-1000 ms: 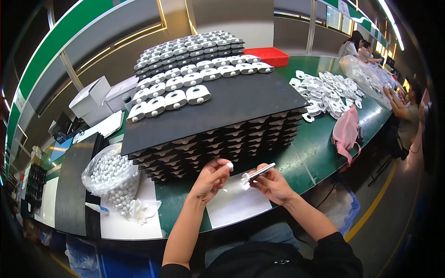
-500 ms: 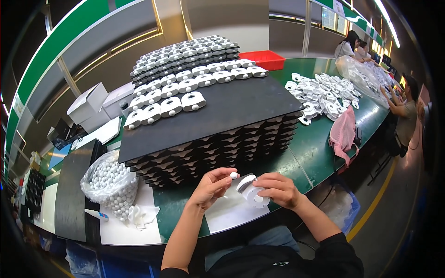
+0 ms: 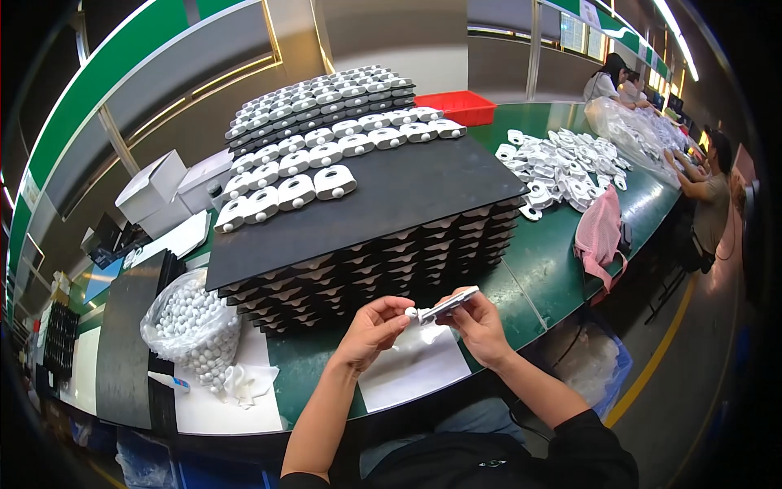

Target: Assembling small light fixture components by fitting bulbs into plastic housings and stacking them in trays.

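Observation:
My left hand (image 3: 376, 328) pinches a small white ball (image 3: 411, 313) between thumb and fingertips. In my right hand (image 3: 482, 328) is a white plastic part (image 3: 448, 305), held edge-on, its near end right beside the ball; whether the two touch I cannot tell. Below both hands lies a white sheet (image 3: 417, 375) on the green table. Rows of similar white parts (image 3: 297, 191), each with a ball at its front, stand on the top black board (image 3: 391, 196) of a tall stack ahead.
At the left sits a clear bag of white balls (image 3: 191, 314), beside a glue bottle (image 3: 169, 381) and a crumpled white cloth (image 3: 247, 383). Loose white parts (image 3: 562, 167) are heaped at the right, near a pink bag (image 3: 600, 232). A red bin (image 3: 456, 107) stands behind; people work far right.
My right hand has turned the white part from face-on to edge-on and brought its end up to the ball. My left hand has stayed nearly in place. The view has shifted slightly.

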### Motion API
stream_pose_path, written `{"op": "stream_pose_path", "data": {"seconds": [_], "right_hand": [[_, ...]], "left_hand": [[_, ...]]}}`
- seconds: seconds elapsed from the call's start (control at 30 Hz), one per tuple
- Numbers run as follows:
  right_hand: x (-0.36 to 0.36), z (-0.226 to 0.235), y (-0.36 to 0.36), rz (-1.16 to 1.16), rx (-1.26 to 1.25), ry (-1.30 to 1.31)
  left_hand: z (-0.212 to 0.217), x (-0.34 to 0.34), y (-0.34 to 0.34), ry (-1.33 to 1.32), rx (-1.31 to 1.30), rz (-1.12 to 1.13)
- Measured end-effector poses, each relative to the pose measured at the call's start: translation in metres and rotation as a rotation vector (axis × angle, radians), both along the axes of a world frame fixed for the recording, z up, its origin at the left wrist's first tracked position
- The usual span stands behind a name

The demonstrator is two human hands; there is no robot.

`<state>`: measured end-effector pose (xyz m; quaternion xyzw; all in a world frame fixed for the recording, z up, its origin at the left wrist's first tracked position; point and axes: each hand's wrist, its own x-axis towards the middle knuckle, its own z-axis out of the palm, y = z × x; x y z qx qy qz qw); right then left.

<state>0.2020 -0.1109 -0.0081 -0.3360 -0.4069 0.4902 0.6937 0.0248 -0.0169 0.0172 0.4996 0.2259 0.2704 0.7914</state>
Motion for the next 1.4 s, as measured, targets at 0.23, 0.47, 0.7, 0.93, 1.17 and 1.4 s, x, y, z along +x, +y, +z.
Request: {"op": "stream_pose_path", "data": {"seconds": [0.23,0.47,0.7,0.93,1.17,1.4], "right_hand": [[-0.003,0.003,0.004,0.016,-0.047,0.028],[-0.003,0.002,0.006,0.012,0.021,0.007],[-0.012,0.023,0.005,-0.03,-0.143,0.013],[-0.018,0.035,0.001,-0.056,-0.167,0.005],[-0.016,0.037,-0.001,-0.041,-0.17,-0.016],[-0.007,0.107,0.016,-0.337,0.254,-0.719]], "left_hand": [[0.003,-0.002,0.0,0.067,-0.01,-0.042],[-0.001,0.0,0.0,0.087,-0.015,-0.032],[-0.005,0.009,-0.01,-0.048,0.242,0.142],[-0.012,0.007,-0.009,-0.064,0.548,0.21],[-0.012,0.005,-0.01,-0.088,0.55,0.196],[-0.011,0.006,-0.004,-0.228,0.221,0.063]]}}
